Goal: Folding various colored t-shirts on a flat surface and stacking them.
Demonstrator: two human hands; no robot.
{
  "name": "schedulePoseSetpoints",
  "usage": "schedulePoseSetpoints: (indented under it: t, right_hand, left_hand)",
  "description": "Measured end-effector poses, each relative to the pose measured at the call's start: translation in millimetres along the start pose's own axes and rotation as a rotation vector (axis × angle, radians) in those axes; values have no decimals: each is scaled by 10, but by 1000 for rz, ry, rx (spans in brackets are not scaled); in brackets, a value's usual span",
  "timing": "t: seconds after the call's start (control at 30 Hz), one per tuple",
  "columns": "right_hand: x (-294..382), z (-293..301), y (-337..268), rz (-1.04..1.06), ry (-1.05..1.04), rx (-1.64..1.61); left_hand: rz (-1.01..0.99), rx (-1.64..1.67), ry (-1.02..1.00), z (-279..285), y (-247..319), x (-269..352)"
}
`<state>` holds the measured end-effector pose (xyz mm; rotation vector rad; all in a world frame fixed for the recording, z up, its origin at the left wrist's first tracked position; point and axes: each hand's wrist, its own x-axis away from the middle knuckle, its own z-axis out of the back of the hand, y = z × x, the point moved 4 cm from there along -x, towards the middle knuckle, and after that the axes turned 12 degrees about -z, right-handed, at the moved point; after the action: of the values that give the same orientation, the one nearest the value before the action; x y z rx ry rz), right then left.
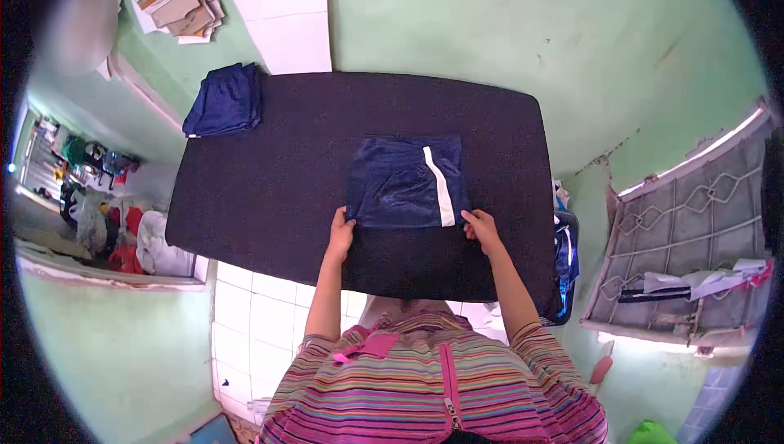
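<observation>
A folded navy blue garment with a white stripe (404, 181) lies flat on the black tabletop (275, 199). My left hand (343, 233) pinches its near left corner between thumb and fingers. At the near right corner, my right hand (481, 228) grips the fabric the same way, just right of the white stripe. A stack of folded navy garments (225, 101) rests on the table's far left corner.
Against the table's right side stands a black basket (569, 266) with navy clothing in it. A green wall (441, 21) borders the far edge. Papers (184, 6) are at the upper left, and bagged items (122, 230) lie beyond an opening at the left.
</observation>
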<state>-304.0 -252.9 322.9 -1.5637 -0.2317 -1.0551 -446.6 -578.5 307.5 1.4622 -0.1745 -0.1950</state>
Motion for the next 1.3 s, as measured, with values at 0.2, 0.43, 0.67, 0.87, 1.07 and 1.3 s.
schedulePoseSetpoints:
  t: [0.2,0.43,0.67,0.87,1.07,1.3]
  right_hand:
    - [-47,-6,135,52,-51,1]
    - [228,-435,416,-38,-441,-601]
    - [457,-1232,574,-225,-417,-752]
    - [697,-2488,407,-133,-215,-344]
    - [1213,-3828,94,-134,-35,-78]
    - [923,-4463,523,-343,-286,-494]
  left_hand:
    - [96,116,-41,64,-87,-14]
    - [274,333,-38,509,-214,1]
    - [316,189,-110,1345,21,227]
    - [423,171,-202,2621,-444,168]
    - [652,510,-263,3622,-312,8]
    - [634,601,-177,4463,-443,-194]
